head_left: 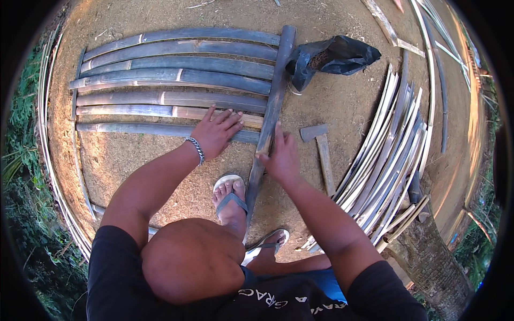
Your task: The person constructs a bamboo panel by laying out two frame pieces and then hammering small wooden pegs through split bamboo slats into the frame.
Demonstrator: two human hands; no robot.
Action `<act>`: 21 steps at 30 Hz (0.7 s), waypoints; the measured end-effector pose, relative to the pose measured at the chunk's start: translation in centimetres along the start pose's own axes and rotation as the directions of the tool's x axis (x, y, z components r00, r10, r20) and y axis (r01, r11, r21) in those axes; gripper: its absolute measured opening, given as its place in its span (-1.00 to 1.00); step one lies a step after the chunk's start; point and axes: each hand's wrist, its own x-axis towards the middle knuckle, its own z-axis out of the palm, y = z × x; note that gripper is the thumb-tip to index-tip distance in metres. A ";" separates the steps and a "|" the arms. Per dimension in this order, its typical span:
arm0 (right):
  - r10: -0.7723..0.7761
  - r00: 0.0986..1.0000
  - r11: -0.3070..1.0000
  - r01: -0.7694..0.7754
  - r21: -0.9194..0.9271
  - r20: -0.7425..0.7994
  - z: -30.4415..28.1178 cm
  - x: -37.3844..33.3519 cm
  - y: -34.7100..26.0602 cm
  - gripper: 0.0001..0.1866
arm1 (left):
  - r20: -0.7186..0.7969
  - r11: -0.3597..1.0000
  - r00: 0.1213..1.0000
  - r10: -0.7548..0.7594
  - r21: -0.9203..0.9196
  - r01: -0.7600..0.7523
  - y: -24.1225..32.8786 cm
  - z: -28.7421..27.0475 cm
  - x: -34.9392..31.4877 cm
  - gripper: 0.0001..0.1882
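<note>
Several dark split-bamboo slats [225, 100] lie side by side, their right ends meeting a long dark bamboo pole [276, 91]. My left hand [218, 131] rests on the lower slats near that pole, fingers stretched out and apart. Its fingertips touch a slat with a paler end [249, 119]. At the pole, my right hand [282, 158] has its thumb across the top, the index finger stretched along the right edge and the other fingers curled. A thin dark strip [75, 104] runs under or against the slats' left ends; which one I cannot tell.
Right of my right hand lies a hammer [323, 155] with a wooden handle. A black plastic bag [342, 56] stands open by the pole's far end. A heap of split bamboo strips [383, 160] lies at the right, near a log [428, 262]. My sandalled foot [231, 198] is beside the pole.
</note>
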 end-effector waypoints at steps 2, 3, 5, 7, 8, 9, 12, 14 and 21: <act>-0.049 0.999 0.993 0.047 -0.105 -0.016 -1.5 1.9 0.0 0.24 | 0.008 1.000 1.000 0.003 0.009 -0.003 -0.1 -0.1 0.1 -0.20; -0.059 0.998 0.983 0.060 -0.175 0.008 -2.5 2.8 -0.5 0.26 | 0.011 1.000 1.000 0.003 0.011 -0.003 -0.1 -0.1 0.0 -0.19; -0.078 0.995 0.955 0.092 -0.284 0.060 -3.4 3.9 -0.8 0.29 | 0.022 1.000 1.000 0.000 0.010 0.000 -0.2 -0.1 0.0 -0.19; -0.097 0.989 0.924 0.133 -0.359 0.115 -3.7 4.5 -0.9 0.31 | 0.024 1.000 1.000 -0.001 0.010 0.001 -0.2 -0.2 -0.1 -0.19; -0.096 0.986 0.914 0.141 -0.381 0.134 -3.8 4.5 -0.9 0.31 | 0.022 1.000 1.000 -0.002 0.010 0.002 -0.1 -0.2 -0.2 -0.19; -0.095 0.984 0.904 0.149 -0.401 0.153 -3.9 4.5 -1.0 0.31 | 0.021 1.000 1.000 -0.002 0.011 0.002 -0.1 -0.3 -0.3 -0.19; -0.102 0.971 0.870 0.193 -0.454 0.217 -4.5 4.7 -1.3 0.31 | 0.032 1.000 0.999 0.003 0.026 -0.004 -0.1 -0.6 -0.1 -0.20; -0.102 0.963 0.852 0.215 -0.477 0.251 -4.7 4.9 -1.3 0.31 | 0.067 1.000 0.998 0.011 0.020 -0.012 -0.2 -1.1 -0.1 -0.20; -0.068 0.945 0.838 0.228 -0.496 0.319 -4.9 5.3 -1.8 0.32 | 0.069 1.000 0.998 -0.009 -0.005 0.009 -0.1 -0.9 -0.2 -0.20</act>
